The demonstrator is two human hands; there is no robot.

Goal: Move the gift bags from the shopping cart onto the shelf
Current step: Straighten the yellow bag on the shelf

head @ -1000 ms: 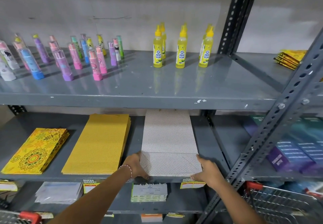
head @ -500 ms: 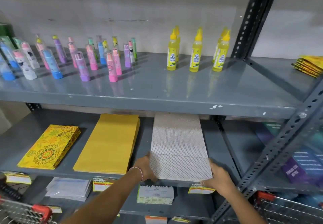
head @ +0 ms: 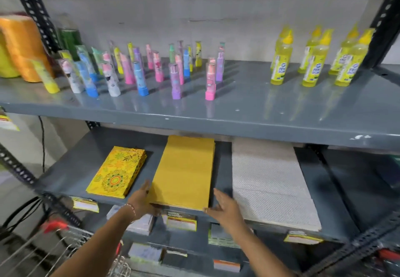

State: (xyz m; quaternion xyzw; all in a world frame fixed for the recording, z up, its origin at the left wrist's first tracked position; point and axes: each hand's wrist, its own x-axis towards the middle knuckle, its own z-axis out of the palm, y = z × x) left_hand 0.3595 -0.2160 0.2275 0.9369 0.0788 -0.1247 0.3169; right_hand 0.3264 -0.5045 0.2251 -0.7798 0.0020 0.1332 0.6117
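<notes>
Nearest, at the bottom left, the thin wire bars of the shopping cart run up to a red plastic handle; what lies in it cannot be seen. Both bare arms reach up from there to the grey metal shelf. The left hand, with a beaded bracelet at the wrist, lies against the near left corner of the plain yellow gift bags, fingers flat along the edge. The right hand is open with fingers spread, just at the stack's near right corner; whether it touches is unclear. Neither hand is closed around anything.

The plain yellow stack is flat, rectangular and matte, lying lengthwise between two others. To its left is a smaller stack of patterned yellow gift bags with floral and mandala print. To its right lie white dotted gift bags, finely textured, with a folded base showing. Yellow price labels hang along the shelf lip.

On the glossy upper shelf stand small pastel glue sticks and, at the right, yellow gum bottles with pointed caps. Far left sit orange and yellow spools.
</notes>
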